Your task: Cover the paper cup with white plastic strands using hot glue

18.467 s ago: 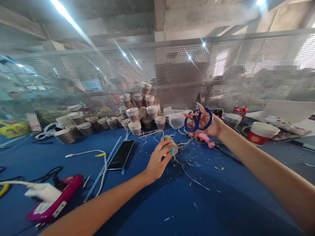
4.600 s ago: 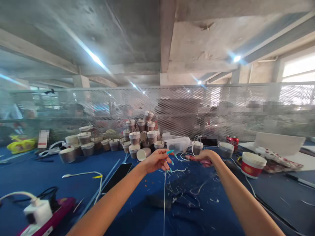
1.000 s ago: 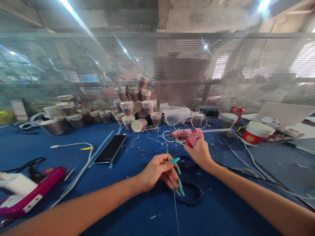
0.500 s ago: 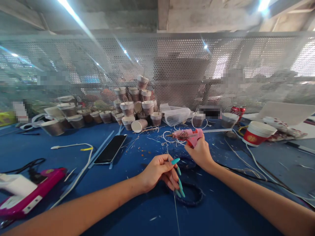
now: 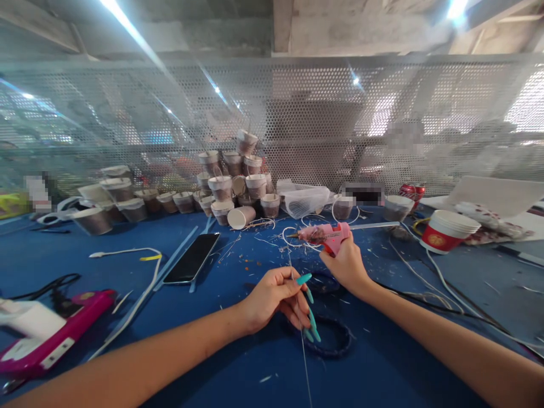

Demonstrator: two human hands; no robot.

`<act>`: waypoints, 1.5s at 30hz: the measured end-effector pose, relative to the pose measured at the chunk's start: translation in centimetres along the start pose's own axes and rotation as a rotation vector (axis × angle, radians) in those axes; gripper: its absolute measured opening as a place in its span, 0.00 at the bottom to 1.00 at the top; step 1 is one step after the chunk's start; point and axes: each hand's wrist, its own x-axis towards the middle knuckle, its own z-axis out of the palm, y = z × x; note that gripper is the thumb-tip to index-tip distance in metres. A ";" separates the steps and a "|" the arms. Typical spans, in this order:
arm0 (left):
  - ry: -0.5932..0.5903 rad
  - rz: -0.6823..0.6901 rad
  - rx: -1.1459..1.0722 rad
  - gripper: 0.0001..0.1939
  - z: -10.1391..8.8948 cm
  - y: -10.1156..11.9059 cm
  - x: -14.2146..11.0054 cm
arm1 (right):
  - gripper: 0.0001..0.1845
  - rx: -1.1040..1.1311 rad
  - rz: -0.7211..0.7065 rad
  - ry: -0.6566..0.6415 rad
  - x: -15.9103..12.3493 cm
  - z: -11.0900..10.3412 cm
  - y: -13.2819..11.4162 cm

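My right hand (image 5: 351,262) is wrapped round the grip of a pink hot glue gun (image 5: 327,235), whose nozzle points left. A clear glue stick (image 5: 376,225) sticks out of its back. Between thumb and fingers, my left hand (image 5: 284,297) pinches a thin pale wire (image 5: 305,357). The wire rises toward the nozzle and runs down past the bottom edge of the view. Whether its top end touches the nozzle is too small to tell. Below my left hand lie scissors with dark blue handles (image 5: 346,343), partly hidden by the fingers.
Small wrapped pots (image 5: 221,188) are stacked at the back. A black phone (image 5: 192,258), white cable (image 5: 159,266) and magenta power strip (image 5: 80,317) lie left. Paper cups (image 5: 442,238) and a red can (image 5: 414,195) stand right. Scraps litter the blue table (image 5: 238,374).
Hardly anything differs. Both hands keep their holds on the wire and the hot glue gun, and the view has shifted very slightly.
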 end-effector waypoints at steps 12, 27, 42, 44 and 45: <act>-0.002 0.003 -0.024 0.11 0.1 0.0 0.0 | 0.24 -0.042 0.033 -0.018 0.0 -0.1 -0.1; 0.009 0.012 -0.020 0.10 0.1 0.1 -0.2 | 0.27 -0.075 0.049 -0.041 0.0 -0.1 -0.2; 0.020 0.013 -0.034 0.09 0.1 0.0 -0.1 | 0.29 -0.100 0.064 -0.079 0.0 -0.1 -0.1; 0.020 0.016 -0.035 0.09 0.1 0.0 -0.1 | 0.31 -0.100 0.060 -0.077 -0.1 -0.2 -0.3; 0.022 0.015 -0.035 0.09 0.1 0.0 -0.1 | 0.32 -0.102 0.057 -0.075 -0.1 -0.2 -0.3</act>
